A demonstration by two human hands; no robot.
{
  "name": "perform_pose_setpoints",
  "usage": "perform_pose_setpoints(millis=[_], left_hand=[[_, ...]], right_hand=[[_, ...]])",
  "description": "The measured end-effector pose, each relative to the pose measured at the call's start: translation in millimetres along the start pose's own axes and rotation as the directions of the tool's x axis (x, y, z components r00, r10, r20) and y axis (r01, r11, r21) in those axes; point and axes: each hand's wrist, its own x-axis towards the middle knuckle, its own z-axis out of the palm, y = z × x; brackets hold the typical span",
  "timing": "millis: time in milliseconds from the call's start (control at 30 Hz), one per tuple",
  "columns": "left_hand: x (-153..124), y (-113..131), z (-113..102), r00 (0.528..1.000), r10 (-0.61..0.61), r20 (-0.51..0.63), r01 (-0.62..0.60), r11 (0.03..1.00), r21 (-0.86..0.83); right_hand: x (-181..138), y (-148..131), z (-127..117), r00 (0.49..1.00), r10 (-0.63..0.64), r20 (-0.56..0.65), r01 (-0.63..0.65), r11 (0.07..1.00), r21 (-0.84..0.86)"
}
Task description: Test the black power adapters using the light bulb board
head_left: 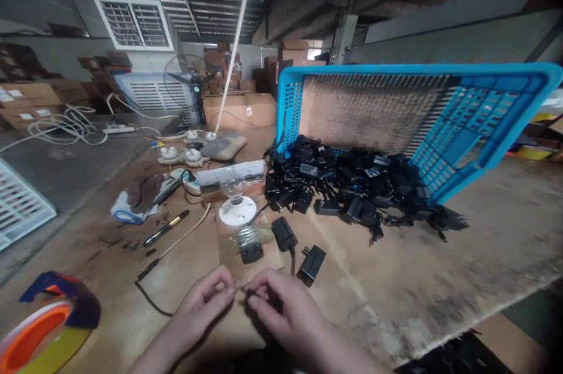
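Both my hands meet low over the wooden workbench [440, 280]. My left hand [206, 298] is pinched shut on one end of a thin dark cable [152, 301]. My right hand [277, 303] is curled shut around a small black part at that cable's other end; I cannot make out what it is. Just beyond my fingers lie a clear plastic bag [246, 242] with a black plug in it, a black power adapter [284, 233] and another black adapter [311, 264]. A lamp holder with a bulb [236, 204] stands behind the bag.
A blue plastic crate [484, 122] lies tipped on its side at the right, with a heap of black adapters [352, 186] spilling out. A tape dispenser [48, 321] sits at the lower left. A pen [166, 228], gloves [141, 198] and white sockets [180, 154] lie left of centre.
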Motion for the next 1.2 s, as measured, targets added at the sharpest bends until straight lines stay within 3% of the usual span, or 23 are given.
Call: perform_pose_setpoints(millis=[167,300,367,433,500,567,633,700,867,1000,1200], left_hand=[[-1.4,7.7,5.1,0.998,-0.030,0.052,0.021,0.984,0.177],[-0.5,9.2,13.5,0.995,-0.060,0.083,0.033,0.955,0.295],[0.3,9.4,16.5,0.990,-0.078,0.118,0.035,0.945,0.326],[1.0,9.7,18.5,0.986,-0.090,0.140,0.035,0.936,0.351],[1.5,10.3,19.7,0.983,-0.091,0.158,0.024,0.923,0.383],[1.6,11.5,20.6,0.983,-0.082,0.166,0.005,0.907,0.422],[0.9,13.1,21.0,0.986,-0.072,0.151,-0.006,0.885,0.465],[-0.4,14.7,20.9,0.990,-0.054,0.133,-0.021,0.864,0.504],[-4.2,15.0,18.3,0.981,0.065,0.185,-0.158,0.821,0.549],[-5.7,11.5,17.8,0.963,0.151,0.222,-0.259,0.748,0.611],[-7.8,6.3,21.2,0.948,0.183,0.261,-0.318,0.605,0.730]], right_hand=[[-19.2,30.5,32.5,0.993,-0.038,-0.115,0.031,0.998,-0.060],[-23.7,32.0,30.6,0.989,-0.141,-0.049,0.125,0.963,-0.240],[-15.9,25.8,18.0,0.985,-0.143,0.098,0.166,0.939,-0.302],[1.7,18.8,-4.3,0.986,-0.068,0.152,0.114,0.939,-0.323],[26.2,15.2,-31.0,0.997,0.066,0.040,-0.043,0.907,-0.418],[50.0,16.4,-52.8,0.981,0.177,-0.084,-0.192,0.782,-0.592],[65.3,19.2,-62.0,0.969,0.226,-0.097,-0.227,0.674,-0.703],[69.1,19.3,-56.9,0.973,0.207,-0.098,-0.215,0.677,-0.704],[55.0,7.0,-12.6,0.991,0.073,-0.112,-0.123,0.826,-0.551],[54.1,3.1,12.0,0.987,0.149,-0.060,-0.153,0.746,-0.648],[56.0,5.3,13.6,0.986,0.154,-0.056,-0.152,0.727,-0.670]])
